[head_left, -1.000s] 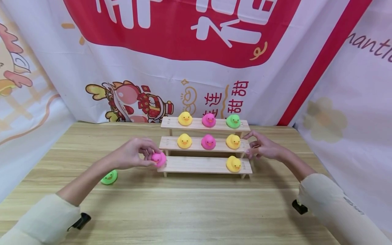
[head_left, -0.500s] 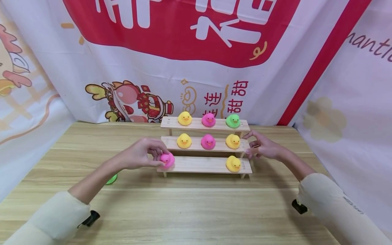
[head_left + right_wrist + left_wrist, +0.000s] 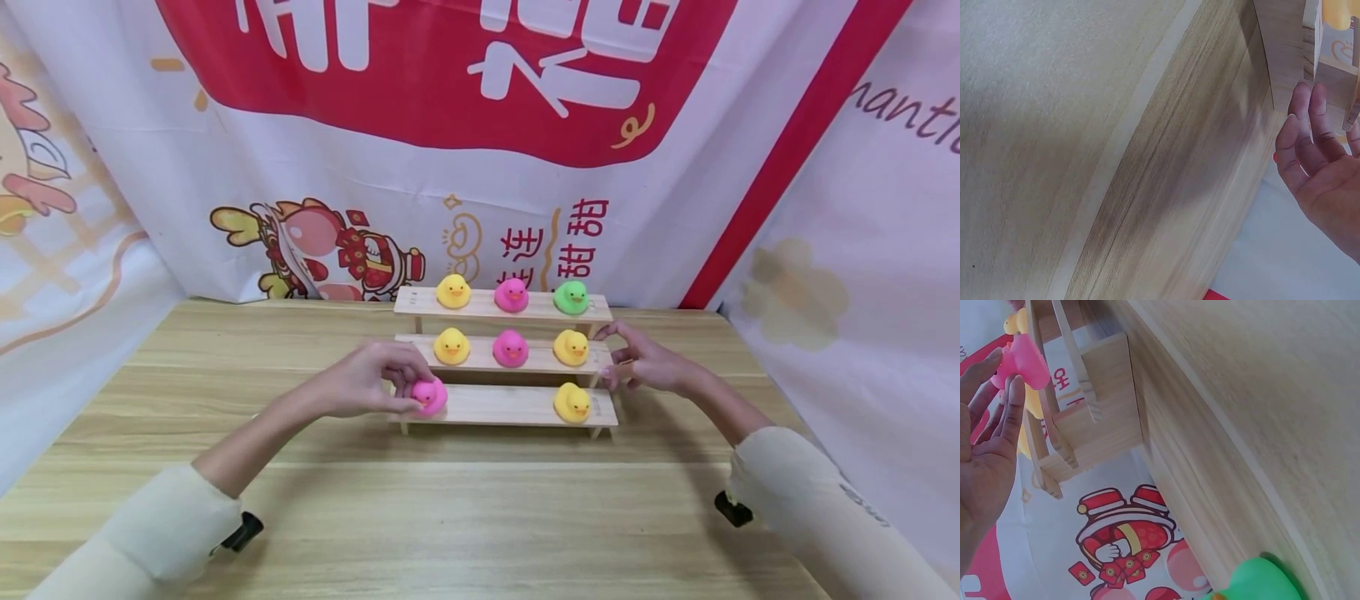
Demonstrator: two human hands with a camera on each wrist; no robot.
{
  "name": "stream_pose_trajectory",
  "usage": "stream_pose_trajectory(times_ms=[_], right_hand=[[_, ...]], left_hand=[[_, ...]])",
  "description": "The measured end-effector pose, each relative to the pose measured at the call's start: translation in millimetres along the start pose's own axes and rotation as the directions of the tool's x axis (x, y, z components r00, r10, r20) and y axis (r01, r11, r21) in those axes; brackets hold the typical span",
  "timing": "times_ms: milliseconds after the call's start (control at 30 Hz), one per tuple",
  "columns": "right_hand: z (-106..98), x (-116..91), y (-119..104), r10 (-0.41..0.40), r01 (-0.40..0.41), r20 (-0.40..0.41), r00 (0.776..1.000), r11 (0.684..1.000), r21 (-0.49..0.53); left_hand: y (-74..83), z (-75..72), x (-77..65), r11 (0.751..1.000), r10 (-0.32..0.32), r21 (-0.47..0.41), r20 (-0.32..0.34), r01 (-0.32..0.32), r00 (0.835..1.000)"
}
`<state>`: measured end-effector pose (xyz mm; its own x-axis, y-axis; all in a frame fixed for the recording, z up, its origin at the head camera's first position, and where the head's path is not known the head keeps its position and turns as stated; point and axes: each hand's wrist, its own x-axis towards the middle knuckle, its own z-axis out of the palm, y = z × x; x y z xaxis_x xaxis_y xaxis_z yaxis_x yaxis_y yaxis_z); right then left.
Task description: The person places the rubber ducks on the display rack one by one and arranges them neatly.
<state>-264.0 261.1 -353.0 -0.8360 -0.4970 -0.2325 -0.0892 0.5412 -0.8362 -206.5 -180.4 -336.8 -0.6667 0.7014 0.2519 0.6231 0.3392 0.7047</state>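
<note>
Between thumb and fingers, my left hand (image 3: 378,379) pinches a pink rubber duck (image 3: 432,397) over the left part of the lowest shelf (image 3: 495,404) of a three-step wooden stand. The left wrist view shows the same pink duck (image 3: 1027,362) at the fingertips. At the stand's right end, my right hand (image 3: 648,362) touches the side around the middle shelf (image 3: 407,348), its fingers slightly bent. In the right wrist view, fingertips (image 3: 1300,94) lie against the wooden edge. A yellow duck (image 3: 573,403) sits at the right of the lowest shelf.
On the middle shelf stand a yellow duck (image 3: 452,347), a pink duck (image 3: 511,348) and another yellow duck (image 3: 571,347). The top shelf (image 3: 480,304) bears yellow, pink and green ducks. A green duck (image 3: 1263,581) lies on the table, hidden in the head view by the left forearm. Printed cloth (image 3: 480,192) hangs behind.
My left hand has moved right, carrying the pink duck from the lowest shelf's left end further along it. The left forearm now covers the green duck. My right hand stays in place.
</note>
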Motion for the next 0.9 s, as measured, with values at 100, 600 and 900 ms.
stream_pose_trajectory(times_ms=[100,600,900], right_hand=[[0.0,-0.2,-0.2,0.003,-0.003,-0.006,1.0,1.0,-0.008],[0.9,-0.4,-0.1,-0.002,0.002,-0.012,1.0,1.0,-0.009],[1.7,0.5,1.9,0.019,-0.019,-0.002,1.0,1.0,0.008]], left_hand=[[0.0,2.4,2.7,1.0,0.016,-0.003,0.004,-0.016,1.0],[5.8,18.4,21.1,0.998,0.066,-0.017,0.018,-0.066,0.998],[10.2,27.6,32.5,0.996,0.087,-0.025,0.036,-0.086,0.996]])
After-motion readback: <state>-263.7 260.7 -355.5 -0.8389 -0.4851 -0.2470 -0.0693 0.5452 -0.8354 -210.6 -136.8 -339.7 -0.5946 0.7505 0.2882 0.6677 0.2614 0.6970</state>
